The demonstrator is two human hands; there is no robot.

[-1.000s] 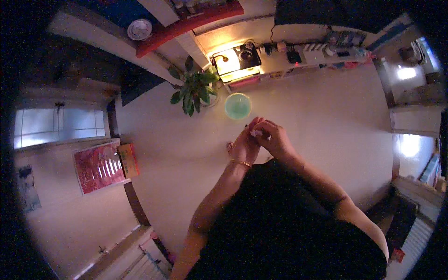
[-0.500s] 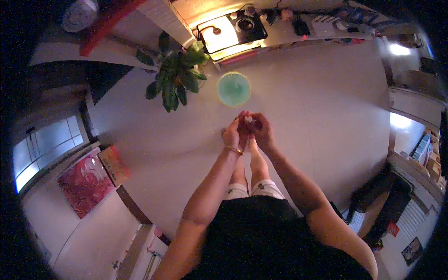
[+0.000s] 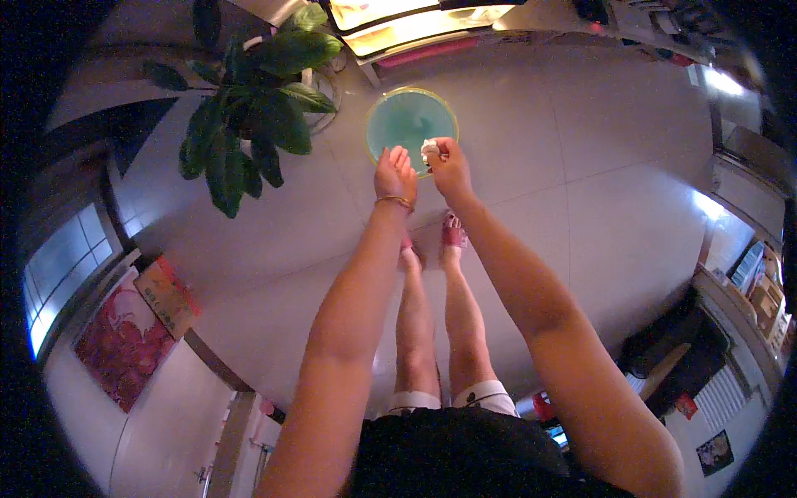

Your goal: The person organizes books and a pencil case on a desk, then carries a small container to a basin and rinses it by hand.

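Pinched in the fingers of my right hand [image 3: 451, 173] is a small crumpled white piece [image 3: 428, 150] that looks like tissue. It is above the near right edge of a round teal tub [image 3: 403, 116] with a yellow rim, which rests on the floor in front of me. My left hand [image 3: 397, 177] is held palm up beside the tub's near left edge, its fingers stretched out and slightly cupped, with nothing seen in it. A small gap separates the two hands.
A large-leaved potted plant [image 3: 241, 108] stands left of the tub. Beyond the tub is a brightly lit counter [image 3: 415, 33]. A cardboard box [image 3: 167, 296] and a red patterned panel [image 3: 129, 340] are at lower left. Shelves with boxes [image 3: 764, 299] line the right.
My hands have parted and reached forward to the tub. The white piece has come along in my right hand. The view has tipped down and closer, so the tub and plant look larger.
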